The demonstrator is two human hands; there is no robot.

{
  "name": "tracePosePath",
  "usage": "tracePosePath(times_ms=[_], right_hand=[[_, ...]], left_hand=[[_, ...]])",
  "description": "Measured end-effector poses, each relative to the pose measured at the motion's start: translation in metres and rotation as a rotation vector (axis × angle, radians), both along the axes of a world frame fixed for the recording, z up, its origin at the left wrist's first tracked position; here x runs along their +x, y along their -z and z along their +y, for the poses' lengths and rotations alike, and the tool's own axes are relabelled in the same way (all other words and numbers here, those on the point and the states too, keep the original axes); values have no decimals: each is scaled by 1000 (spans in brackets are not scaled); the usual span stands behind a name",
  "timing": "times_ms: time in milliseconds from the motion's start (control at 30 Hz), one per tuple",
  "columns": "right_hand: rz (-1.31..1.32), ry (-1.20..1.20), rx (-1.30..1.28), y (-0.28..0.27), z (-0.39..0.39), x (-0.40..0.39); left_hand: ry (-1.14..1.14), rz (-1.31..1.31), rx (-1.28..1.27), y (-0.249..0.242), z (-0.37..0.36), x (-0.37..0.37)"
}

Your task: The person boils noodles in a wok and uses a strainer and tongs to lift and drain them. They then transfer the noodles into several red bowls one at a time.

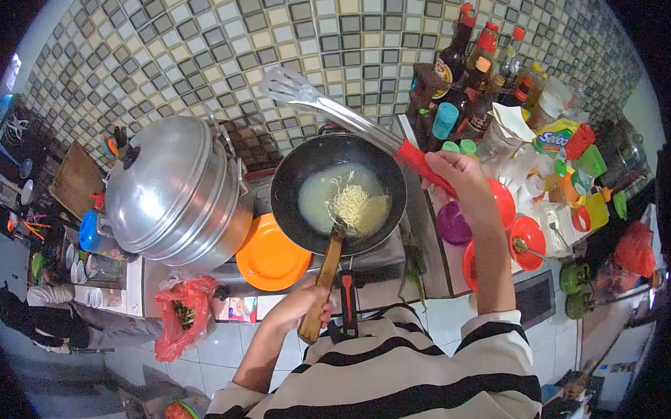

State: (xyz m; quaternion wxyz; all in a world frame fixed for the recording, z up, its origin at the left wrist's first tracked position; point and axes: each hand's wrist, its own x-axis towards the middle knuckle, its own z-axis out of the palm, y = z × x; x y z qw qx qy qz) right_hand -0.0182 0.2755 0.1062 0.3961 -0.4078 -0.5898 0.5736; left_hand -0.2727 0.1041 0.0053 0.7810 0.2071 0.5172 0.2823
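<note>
A black wok (290,183) on the stove holds cloudy liquid with a clump of pale noodles (351,204) in it. My left hand (303,302) is closed around the wooden handle (327,280) of a utensil whose head is at the noodles, mostly hidden. Below the wok, its red and black handle (348,301) points toward me. My right hand (452,172) grips the red handle of a metal slotted spatula (332,110), raised above the wok's right rim with its slotted end up and left, near the tiled wall.
At left are a large metal steamer pot (172,193), an orange plate (273,252) and a red plastic bag (182,314). Sauce bottles (459,50), red bowls (527,241), a purple bowl (453,222) and packets (558,139) crowd the right counter.
</note>
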Motion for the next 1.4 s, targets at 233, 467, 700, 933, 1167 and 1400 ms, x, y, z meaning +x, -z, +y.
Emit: tracePosePath(times_ms=[233, 467, 700, 933, 1167, 1400], right_hand=[[-92, 155, -75, 42, 10, 18], [-608, 218, -62, 90, 38, 39], [-753, 35, -77, 110, 64, 30], [-684, -107, -273, 104, 74, 25], [-514, -91, -425, 100, 80, 34], [-670, -141, -431, 74, 81, 45]], left_hand=[[-77, -131, -32, 3, 0, -24], [52, 34, -18, -15, 1, -56], [162, 265, -9, -30, 5, -62], [164, 387, 21, -36, 2, -62], [216, 419, 17, -42, 2, -83], [289, 514, 28, -40, 9, -110]])
